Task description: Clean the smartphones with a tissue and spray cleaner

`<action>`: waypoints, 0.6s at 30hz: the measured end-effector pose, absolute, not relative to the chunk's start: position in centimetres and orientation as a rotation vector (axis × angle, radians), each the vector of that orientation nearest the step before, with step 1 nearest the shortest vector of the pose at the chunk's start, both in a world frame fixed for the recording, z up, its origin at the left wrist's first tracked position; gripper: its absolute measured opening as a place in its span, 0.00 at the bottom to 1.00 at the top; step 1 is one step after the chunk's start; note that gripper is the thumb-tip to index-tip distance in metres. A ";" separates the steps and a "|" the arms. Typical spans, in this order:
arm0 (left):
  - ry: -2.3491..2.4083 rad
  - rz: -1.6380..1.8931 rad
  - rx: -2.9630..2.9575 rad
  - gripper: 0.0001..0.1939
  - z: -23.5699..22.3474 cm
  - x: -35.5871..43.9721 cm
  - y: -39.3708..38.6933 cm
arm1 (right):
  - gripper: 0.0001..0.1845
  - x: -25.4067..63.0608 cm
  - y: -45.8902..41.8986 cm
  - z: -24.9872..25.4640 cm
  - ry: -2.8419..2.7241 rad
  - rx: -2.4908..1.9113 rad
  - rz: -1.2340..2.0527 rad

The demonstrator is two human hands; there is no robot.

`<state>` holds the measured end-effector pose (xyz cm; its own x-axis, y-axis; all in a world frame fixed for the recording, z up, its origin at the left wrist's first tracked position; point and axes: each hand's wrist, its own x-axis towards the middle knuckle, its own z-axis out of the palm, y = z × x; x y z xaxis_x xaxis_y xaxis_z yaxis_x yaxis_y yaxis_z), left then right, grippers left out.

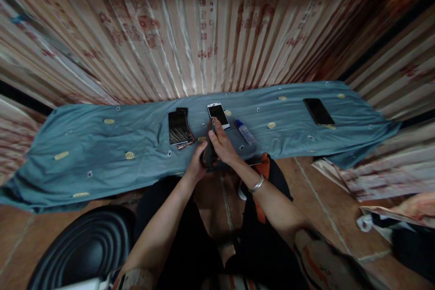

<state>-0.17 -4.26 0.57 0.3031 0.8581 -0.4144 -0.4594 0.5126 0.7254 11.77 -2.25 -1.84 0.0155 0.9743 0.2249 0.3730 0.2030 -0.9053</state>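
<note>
Just below the frame's centre, I judge this a handling step: my left grip (pixel 197 159) closes round the lower end of a dark, phone-like slab (pixel 207 155), my right grip (pixel 222 144) round its upper side, near the white phone (pixel 217 112). Turning it would call for steady left support.
</note>
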 end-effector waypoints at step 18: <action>0.890 0.986 0.440 0.11 0.0 0.0 -3.9 | 0.39 11.7 -2.8 -1.8 -1.725 -1.295 0.664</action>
